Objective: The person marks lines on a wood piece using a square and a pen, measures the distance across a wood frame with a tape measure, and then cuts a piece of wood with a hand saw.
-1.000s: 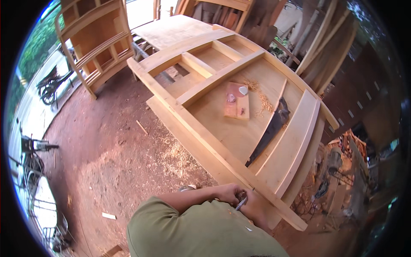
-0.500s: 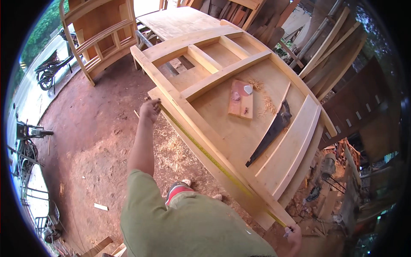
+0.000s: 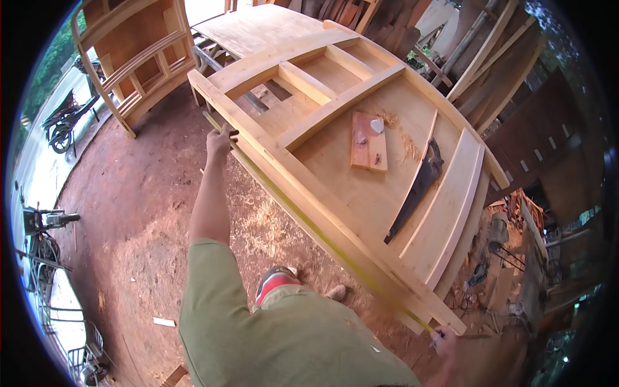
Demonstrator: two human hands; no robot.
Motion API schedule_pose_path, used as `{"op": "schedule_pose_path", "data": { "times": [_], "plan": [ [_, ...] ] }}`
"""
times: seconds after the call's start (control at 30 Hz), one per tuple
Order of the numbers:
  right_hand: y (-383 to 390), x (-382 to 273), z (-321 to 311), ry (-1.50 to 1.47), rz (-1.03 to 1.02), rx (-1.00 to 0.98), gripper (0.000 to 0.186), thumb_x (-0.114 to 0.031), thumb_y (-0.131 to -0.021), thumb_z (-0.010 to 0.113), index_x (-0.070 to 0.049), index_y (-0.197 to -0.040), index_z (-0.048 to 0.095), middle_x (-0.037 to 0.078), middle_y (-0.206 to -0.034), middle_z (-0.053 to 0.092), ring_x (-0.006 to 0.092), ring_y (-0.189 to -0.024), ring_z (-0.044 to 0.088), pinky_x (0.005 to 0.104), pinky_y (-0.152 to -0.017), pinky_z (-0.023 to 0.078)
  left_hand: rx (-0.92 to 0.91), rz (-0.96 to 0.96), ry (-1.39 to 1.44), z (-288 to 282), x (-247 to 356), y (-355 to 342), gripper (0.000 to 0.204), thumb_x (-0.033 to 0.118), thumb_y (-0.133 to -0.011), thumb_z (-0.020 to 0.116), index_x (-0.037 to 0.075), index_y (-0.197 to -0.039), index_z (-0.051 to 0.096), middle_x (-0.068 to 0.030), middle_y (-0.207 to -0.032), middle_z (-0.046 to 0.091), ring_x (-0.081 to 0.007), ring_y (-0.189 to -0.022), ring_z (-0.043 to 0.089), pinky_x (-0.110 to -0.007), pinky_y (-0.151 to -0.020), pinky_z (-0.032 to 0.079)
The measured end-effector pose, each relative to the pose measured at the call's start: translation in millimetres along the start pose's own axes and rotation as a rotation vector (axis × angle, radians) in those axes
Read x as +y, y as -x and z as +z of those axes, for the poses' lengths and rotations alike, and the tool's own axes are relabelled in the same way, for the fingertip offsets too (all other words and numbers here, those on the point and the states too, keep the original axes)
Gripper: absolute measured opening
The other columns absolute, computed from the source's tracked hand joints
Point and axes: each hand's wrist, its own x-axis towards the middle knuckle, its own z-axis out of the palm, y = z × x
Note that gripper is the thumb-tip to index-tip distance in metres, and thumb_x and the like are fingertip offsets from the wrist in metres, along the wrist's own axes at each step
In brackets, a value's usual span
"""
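My left hand (image 3: pixel 219 139) pinches a yellow tape measure (image 3: pixel 274 189) beside the upper end of the long near rail (image 3: pixel 251 138) of a pale wooden frame. Its yellow strip runs down along the rail, past my left hand at the top, to my right hand (image 3: pixel 442 343) at the lower end, whose fingers are closed on the tape. Inside the frame rest a small reddish board (image 3: pixel 367 155) with small objects on it, wood shavings (image 3: pixel 409 146), a dark handsaw (image 3: pixel 414 192) and a curved pale plank (image 3: pixel 438 213).
An upright wooden frame (image 3: pixel 132 51) stands at upper left, near parked motorcycles (image 3: pixel 61 129). A pale sheet (image 3: pixel 258 26) lies behind the frame. Planks (image 3: pixel 490 58) lean at upper right. Shavings and scraps cover parts of the dirt floor (image 3: pixel 129 213).
My hands were together low at the frame's near end. My left hand has since moved up along the rail and a little farther, stretching the yellow tape between both hands.
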Motion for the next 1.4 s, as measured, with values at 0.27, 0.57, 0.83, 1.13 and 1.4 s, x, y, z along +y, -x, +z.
{"op": "schedule_pose_path", "data": {
  "times": [0.27,0.57,0.83,1.13,1.4],
  "plan": [
    [-50.7,-171.6,171.9,0.160,-0.224,-0.165,0.018,-0.018,-0.089,0.067,0.000,-0.092,0.071,0.010,-0.075,0.069,0.0166,-0.063,0.061,0.0339,-0.061,0.049,0.153,0.195,-0.192,33.9,-14.7,-19.4,0.040,0.031,-0.098,0.061,-0.004,-0.080,0.068,-0.0147,-0.070,0.069,-0.0215,-0.062,0.067,-0.037,-0.059,0.052],
    [-76.4,-285.4,237.2,0.313,-0.143,-0.188,0.022,-0.023,-0.088,0.065,-0.004,-0.097,0.073,0.018,-0.080,0.069,0.0257,-0.073,0.065,0.0384,-0.069,0.049,-0.036,0.038,-0.261,26.8,-18.1,-15.2,0.024,0.019,-0.086,0.068,-0.006,-0.089,0.066,-0.0164,-0.079,0.072,-0.0219,-0.069,0.073,-0.033,-0.059,0.059],
    [-105.4,-302.2,258.3,0.341,-0.235,-0.262,0.021,-0.023,-0.090,0.064,-0.002,-0.088,0.069,0.006,-0.068,0.064,0.0135,-0.060,0.057,0.0315,-0.057,0.044,-0.191,-0.012,-0.271,27.5,-16.3,1.5,0.024,0.016,-0.089,0.069,-0.002,-0.105,0.066,-0.0084,-0.091,0.070,-0.0184,-0.075,0.071,-0.032,-0.063,0.058],
    [-117.6,-301.2,271.4,0.386,-0.302,-0.282,0.025,-0.026,-0.091,0.065,-0.001,-0.088,0.068,0.007,-0.070,0.066,0.0153,-0.064,0.061,0.0321,-0.060,0.047,-0.249,-0.034,-0.366,28.7,-16.9,15.9,0.030,0.021,-0.088,0.072,-0.002,-0.106,0.065,-0.0100,-0.096,0.071,-0.0189,-0.077,0.071,-0.032,-0.062,0.057],
    [-112.9,-282.3,243.5,0.344,-0.226,-0.186,0.021,-0.023,-0.089,0.063,-0.005,-0.096,0.072,0.015,-0.082,0.070,0.0263,-0.076,0.067,0.0381,-0.070,0.052,-0.148,-0.099,-0.013,47.9,-45.6,35.5,0.048,0.036,-0.095,0.067,-0.009,-0.107,0.059,-0.0171,-0.100,0.068,-0.0186,-0.074,0.069,-0.027,-0.054,0.053]
  ]
}}
